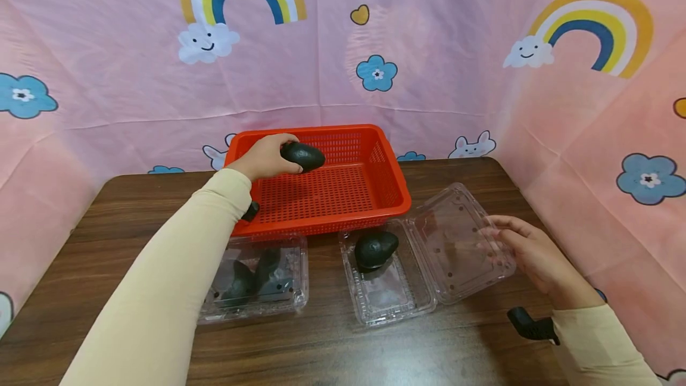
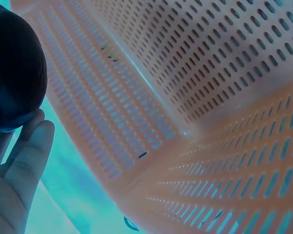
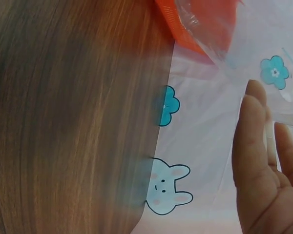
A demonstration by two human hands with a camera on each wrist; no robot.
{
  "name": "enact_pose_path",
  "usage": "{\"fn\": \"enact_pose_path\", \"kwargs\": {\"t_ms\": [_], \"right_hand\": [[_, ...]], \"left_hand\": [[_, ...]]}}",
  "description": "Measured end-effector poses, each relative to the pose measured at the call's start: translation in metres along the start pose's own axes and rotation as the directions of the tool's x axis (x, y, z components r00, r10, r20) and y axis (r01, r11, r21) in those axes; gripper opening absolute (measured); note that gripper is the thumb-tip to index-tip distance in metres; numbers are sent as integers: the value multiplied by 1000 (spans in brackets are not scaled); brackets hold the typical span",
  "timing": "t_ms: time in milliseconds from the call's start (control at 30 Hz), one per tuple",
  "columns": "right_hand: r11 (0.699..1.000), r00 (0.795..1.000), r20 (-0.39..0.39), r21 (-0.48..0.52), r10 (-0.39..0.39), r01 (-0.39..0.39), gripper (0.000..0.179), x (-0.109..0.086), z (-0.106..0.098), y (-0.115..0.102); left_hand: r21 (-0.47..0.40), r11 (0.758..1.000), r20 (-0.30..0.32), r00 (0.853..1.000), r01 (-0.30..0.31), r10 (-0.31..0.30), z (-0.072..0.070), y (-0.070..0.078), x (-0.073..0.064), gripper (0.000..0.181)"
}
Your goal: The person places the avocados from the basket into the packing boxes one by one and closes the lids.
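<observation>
My left hand [image 1: 270, 156] grips a dark avocado [image 1: 303, 156] above the red basket [image 1: 396, 198], fingers and thumb around one end. The left wrist view shows that avocado [image 2: 14, 68] with fingers [image 2: 31, 156] under it. At the right, my right hand [image 1: 527, 252] pinches the edge of the raised clear lid [image 1: 455, 243] of a plastic clamshell box. Part of its fingers show through the lid. The box's base [image 1: 388, 299] lies on the table with one avocado [image 1: 376, 250] at its back. In the right wrist view, the lid [image 3: 219, 44] reaches the fingertips.
Left of the opened box, a closed clear box [image 1: 295, 296] holds dark avocados, partly covered by my left sleeve [image 1: 161, 279]. All this stands on a brown wooden table [image 1: 332, 344]. Pink patterned cloth [image 1: 418, 46] hangs behind and along both sides.
</observation>
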State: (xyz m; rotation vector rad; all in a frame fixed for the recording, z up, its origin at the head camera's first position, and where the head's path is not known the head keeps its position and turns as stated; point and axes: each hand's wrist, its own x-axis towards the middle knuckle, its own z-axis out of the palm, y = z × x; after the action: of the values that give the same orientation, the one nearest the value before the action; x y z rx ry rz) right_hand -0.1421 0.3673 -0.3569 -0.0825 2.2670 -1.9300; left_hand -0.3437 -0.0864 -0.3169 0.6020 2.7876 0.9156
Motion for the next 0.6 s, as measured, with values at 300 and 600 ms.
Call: {"fn": "enact_pose_path", "kwargs": {"t_ms": [300, 600], "right_hand": [[999, 999, 16, 21, -36, 36, 22, -2, 5, -2], [998, 998, 16, 24, -63, 62, 21, -5, 8, -4]], "left_hand": [[-70, 997, -37, 999, -16, 13, -10, 3, -7, 55], [-124, 992, -64, 998, -30, 22, -16, 18, -18, 60]]}}
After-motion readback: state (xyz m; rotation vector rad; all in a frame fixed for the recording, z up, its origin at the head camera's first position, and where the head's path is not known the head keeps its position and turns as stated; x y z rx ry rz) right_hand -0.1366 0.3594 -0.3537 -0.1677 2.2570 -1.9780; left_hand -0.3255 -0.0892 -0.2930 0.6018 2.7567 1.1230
